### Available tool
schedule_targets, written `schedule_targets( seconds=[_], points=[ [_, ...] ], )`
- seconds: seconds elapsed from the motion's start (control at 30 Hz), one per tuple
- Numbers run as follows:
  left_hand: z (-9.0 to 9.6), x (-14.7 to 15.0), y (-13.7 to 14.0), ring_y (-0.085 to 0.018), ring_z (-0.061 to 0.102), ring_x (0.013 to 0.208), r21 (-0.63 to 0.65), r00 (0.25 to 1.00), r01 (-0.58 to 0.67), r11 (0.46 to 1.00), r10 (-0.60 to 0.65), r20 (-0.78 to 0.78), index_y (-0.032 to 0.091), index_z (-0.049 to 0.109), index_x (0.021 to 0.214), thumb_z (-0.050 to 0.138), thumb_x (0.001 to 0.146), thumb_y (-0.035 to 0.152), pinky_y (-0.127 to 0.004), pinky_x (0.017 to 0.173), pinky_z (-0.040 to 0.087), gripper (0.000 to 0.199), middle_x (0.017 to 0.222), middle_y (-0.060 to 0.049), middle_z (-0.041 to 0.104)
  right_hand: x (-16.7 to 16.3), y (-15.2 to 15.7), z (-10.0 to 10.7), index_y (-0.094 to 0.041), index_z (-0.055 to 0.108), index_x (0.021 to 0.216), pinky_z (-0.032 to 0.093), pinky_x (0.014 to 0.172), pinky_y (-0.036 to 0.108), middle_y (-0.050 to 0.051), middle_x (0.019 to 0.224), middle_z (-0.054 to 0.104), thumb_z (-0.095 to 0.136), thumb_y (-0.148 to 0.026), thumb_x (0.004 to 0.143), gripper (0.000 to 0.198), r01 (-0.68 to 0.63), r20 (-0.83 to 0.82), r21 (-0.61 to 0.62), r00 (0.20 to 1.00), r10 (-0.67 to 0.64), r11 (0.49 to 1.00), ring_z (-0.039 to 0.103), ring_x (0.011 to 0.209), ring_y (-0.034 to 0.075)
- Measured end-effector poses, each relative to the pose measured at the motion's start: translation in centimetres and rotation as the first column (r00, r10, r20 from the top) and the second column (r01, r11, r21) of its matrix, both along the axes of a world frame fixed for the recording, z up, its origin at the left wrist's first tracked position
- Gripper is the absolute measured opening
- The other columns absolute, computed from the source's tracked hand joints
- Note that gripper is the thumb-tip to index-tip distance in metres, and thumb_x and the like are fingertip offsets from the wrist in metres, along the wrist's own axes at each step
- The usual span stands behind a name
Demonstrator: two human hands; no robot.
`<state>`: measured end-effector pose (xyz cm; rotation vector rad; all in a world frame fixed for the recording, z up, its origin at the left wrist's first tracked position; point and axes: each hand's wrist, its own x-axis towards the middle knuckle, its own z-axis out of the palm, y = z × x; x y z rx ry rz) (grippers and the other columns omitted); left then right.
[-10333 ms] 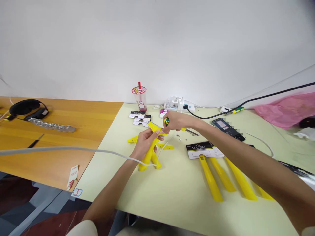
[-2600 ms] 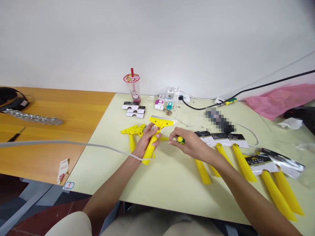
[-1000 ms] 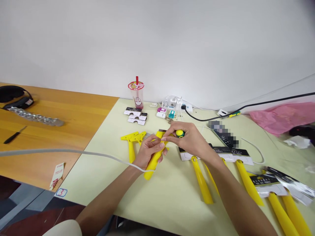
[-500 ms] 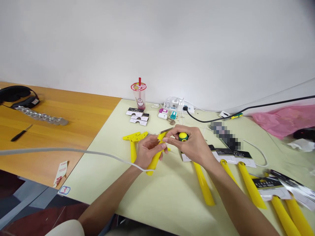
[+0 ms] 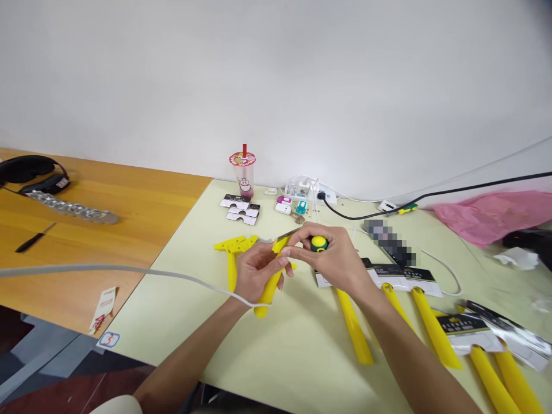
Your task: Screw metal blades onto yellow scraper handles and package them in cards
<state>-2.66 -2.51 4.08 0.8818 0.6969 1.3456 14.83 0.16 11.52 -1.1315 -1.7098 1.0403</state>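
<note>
My left hand (image 5: 257, 271) is closed around the handle of a yellow plastic scraper (image 5: 268, 293), whose head points up and away from me. A thin metal blade (image 5: 288, 233) lies along the scraper's head. The thumb and fingers of my right hand (image 5: 330, 250) pinch at that head, close to the blade. Tucked in the same palm is a screwdriver (image 5: 319, 243) with a round green-and-yellow handle; its shaft is hidden. Just left of my left hand, yellow scrapers with T-shaped heads (image 5: 236, 244) lie overlapping on the table.
Yellow scrapers with black-and-white cards (image 5: 435, 330) lie at the right. Small cards (image 5: 242, 214) rest before a drink cup (image 5: 244, 177). A power strip (image 5: 302, 188) stands by the wall. A pale cable (image 5: 172, 275) crosses in front of my left wrist. A knife (image 5: 32, 241) lies at left.
The camera view has shifted slightly, so the table sits a little lower. Both hands keep nearly the same hold on the scraper, with small finger movement at its head.
</note>
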Motion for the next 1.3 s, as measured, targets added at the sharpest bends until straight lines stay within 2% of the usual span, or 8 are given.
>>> schedule_targets(
  seconds=[0.07,0.17,0.27,0.47,0.7,0.93,1.17,1.3],
  points=[
    [-0.2,0.2,0.0,-0.013,0.063,0.047,-0.039,0.999,0.010,0.999,-0.009,0.034,0.020,0.067,0.090,0.097,0.077,0.042,-0.022,0.038,0.047,0.040,0.075,-0.001,0.073,-0.3,-0.3,-0.3,-0.025,0.079,0.079,0.048,0.070,0.034,0.001,0.077,0.070,0.089,-0.049,0.087,0.028,0.025,0.021,0.119,0.999,-0.027,0.993,0.061,0.073,0.019],
    [-0.6,0.4,0.0,-0.014,0.066,0.053,-0.128,0.993,0.043,0.991,-0.028,0.117,0.022,0.064,0.094,0.098,0.076,0.040,-0.020,0.037,0.045,0.042,0.080,0.000,0.072,-0.5,-0.3,-0.9,-0.025,0.078,0.087,0.052,0.077,0.037,0.004,0.085,0.072,0.078,-0.039,0.099,0.018,-0.007,0.094,0.285,0.995,-0.020,0.959,0.066,0.078,0.020],
    [-1.1,0.5,0.0,-0.014,0.067,0.057,-0.227,0.978,0.090,0.970,-0.043,0.206,0.024,0.063,0.101,0.099,0.074,0.036,-0.019,0.035,0.043,0.047,0.086,0.000,0.073,-0.4,-0.1,-1.5,-0.024,0.077,0.097,0.053,0.080,0.037,0.005,0.093,0.073,0.068,-0.028,0.105,0.013,-0.066,0.237,0.348,0.971,-0.020,0.935,0.067,0.080,0.020],
    [-1.5,0.6,-0.1,-0.014,0.070,0.065,-0.331,0.957,0.130,0.935,-0.030,0.290,0.024,0.066,0.106,0.098,0.076,0.028,-0.016,0.036,0.042,0.044,0.087,0.001,0.070,0.2,0.2,-2.0,-0.025,0.075,0.106,0.054,0.083,0.038,0.006,0.102,0.072,0.060,-0.023,0.107,0.015,-0.143,0.408,0.292,0.913,0.012,0.946,0.070,0.084,0.021],
    [-2.4,0.7,0.1,-0.017,0.070,0.061,-0.308,0.941,0.194,0.931,-0.088,0.326,0.024,0.068,0.103,0.098,0.075,0.029,-0.017,0.034,0.042,0.041,0.075,0.000,0.069,0.0,0.2,-1.5,-0.023,0.075,0.098,0.052,0.078,0.037,0.005,0.097,0.073,0.068,-0.023,0.101,0.007,-0.090,0.390,0.260,0.921,-0.019,0.962,0.069,0.081,0.020],
    [-2.5,0.6,0.2,-0.017,0.071,0.060,-0.295,0.943,0.215,0.931,-0.119,0.312,0.022,0.066,0.105,0.098,0.076,0.031,-0.017,0.035,0.042,0.043,0.080,-0.001,0.073,0.1,0.0,-0.9,-0.022,0.077,0.095,0.050,0.077,0.035,0.003,0.092,0.071,0.069,-0.017,0.099,0.010,-0.090,0.403,0.236,0.915,-0.013,0.968,0.067,0.078,0.018],
    [-2.5,0.6,0.2,-0.018,0.072,0.061,-0.283,0.942,0.230,0.931,-0.139,0.307,0.022,0.067,0.103,0.099,0.075,0.030,-0.019,0.034,0.043,0.043,0.083,-0.002,0.074,0.3,-0.3,-0.8,-0.022,0.077,0.095,0.050,0.076,0.035,0.003,0.093,0.073,0.069,-0.021,0.100,0.010,-0.071,0.424,0.240,0.905,-0.039,0.968,0.067,0.078,0.018],
    [-2.5,0.7,0.2,-0.017,0.071,0.059,-0.303,0.938,0.244,0.921,-0.146,0.314,0.022,0.066,0.100,0.099,0.075,0.029,-0.019,0.034,0.043,0.042,0.082,-0.001,0.074,0.5,0.0,-0.7,-0.023,0.077,0.093,0.050,0.077,0.036,0.002,0.094,0.074,0.070,-0.021,0.098,0.009,-0.053,0.446,0.177,0.895,-0.032,0.983,0.069,0.081,0.019]
  ],
)
